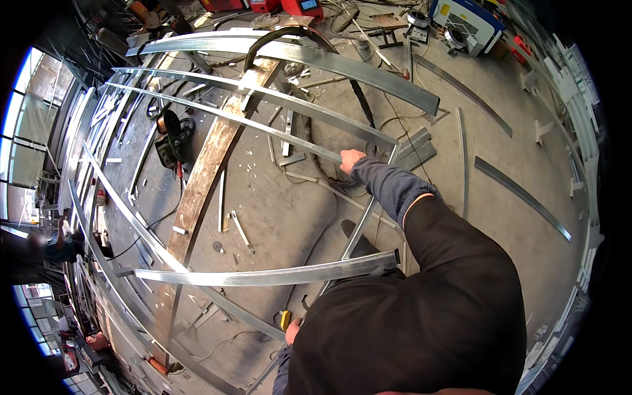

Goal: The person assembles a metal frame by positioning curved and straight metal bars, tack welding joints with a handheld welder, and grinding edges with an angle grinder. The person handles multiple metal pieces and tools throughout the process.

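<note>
My right hand (352, 160) is closed around the near end of a long, thin galvanized steel tube (230, 117) that runs off to the far left. Lower down, beside my body, my left hand (294, 331) appears curled at the end of another steel tube (240, 309); my torso hides part of it. Between the hands slants a narrow cross tube (361, 227). A wider steel tube (263, 275) lies across in front of me, its right end close to my waist. Next to my left hand is a yellow tape measure (284, 320).
A worn wooden plank (209, 155) passes beneath the tubes. Offcuts, cables and a dark power tool (170, 141) lie on the concrete floor. Loose steel bars (523, 197) are on the right. A blue-and-white machine (467, 26) stands at the back; another person (62, 243) is far left.
</note>
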`<state>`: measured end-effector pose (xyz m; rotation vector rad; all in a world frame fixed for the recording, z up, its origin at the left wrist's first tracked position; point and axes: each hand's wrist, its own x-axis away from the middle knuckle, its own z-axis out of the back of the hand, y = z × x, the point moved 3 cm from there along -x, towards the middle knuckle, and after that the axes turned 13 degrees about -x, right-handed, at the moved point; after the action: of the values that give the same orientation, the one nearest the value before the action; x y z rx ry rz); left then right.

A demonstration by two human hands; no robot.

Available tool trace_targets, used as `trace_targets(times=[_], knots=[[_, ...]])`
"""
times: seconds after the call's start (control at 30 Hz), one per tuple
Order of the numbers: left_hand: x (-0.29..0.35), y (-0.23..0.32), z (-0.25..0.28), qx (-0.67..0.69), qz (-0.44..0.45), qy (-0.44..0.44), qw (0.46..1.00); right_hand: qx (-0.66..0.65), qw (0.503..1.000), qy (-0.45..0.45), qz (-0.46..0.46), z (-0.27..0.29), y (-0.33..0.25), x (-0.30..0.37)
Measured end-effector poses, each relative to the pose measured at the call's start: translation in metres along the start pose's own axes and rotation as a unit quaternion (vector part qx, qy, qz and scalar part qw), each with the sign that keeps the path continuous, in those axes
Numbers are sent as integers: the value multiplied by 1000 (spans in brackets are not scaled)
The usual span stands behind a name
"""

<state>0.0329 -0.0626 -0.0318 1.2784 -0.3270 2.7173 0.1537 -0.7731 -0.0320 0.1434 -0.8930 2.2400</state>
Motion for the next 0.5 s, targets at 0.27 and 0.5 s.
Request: trace_targets(times=[0.27,0.5], knots=[[30,10,15,44,-103,44,993,-200,954,-225,-14,17,-27,-92],[22,13,20,14,-112,62,992,-8,975,-179,128,-13,-20,-78]])
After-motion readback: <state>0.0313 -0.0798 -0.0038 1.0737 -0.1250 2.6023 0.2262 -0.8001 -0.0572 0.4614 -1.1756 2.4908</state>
